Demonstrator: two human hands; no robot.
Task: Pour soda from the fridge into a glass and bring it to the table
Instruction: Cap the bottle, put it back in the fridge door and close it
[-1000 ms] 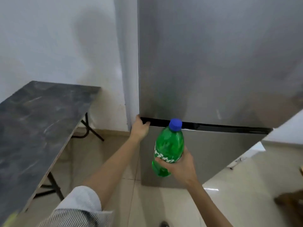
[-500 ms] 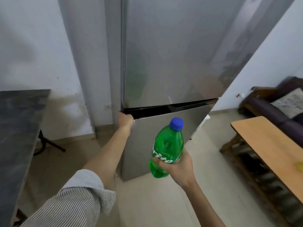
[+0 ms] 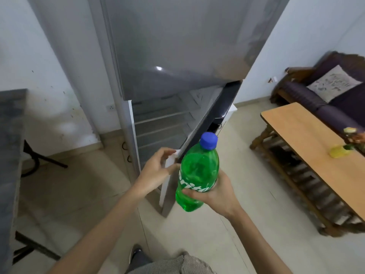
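Note:
A green soda bottle (image 3: 198, 173) with a blue cap stands upright in my right hand (image 3: 216, 194), which grips its lower half. My left hand (image 3: 157, 171) holds the top corner of the lower fridge door (image 3: 212, 115), which stands swung open toward me. Behind it the lower compartment of the grey fridge (image 3: 177, 46) shows several bare shelves (image 3: 158, 125). The upper door is closed. No glass is in view.
A wooden table (image 3: 308, 139) stands at the right, with a yellow object (image 3: 338, 152) on it. A dark sofa with a cushion (image 3: 333, 84) lies behind it. A dark marble-topped table (image 3: 9, 145) runs along the left edge. Pale tiled floor lies between them.
The lower fridge door has gone from closed to wide open, pulled by my left hand. My view has turned right, bringing the wooden table and sofa into sight. The bottle stays in my right hand.

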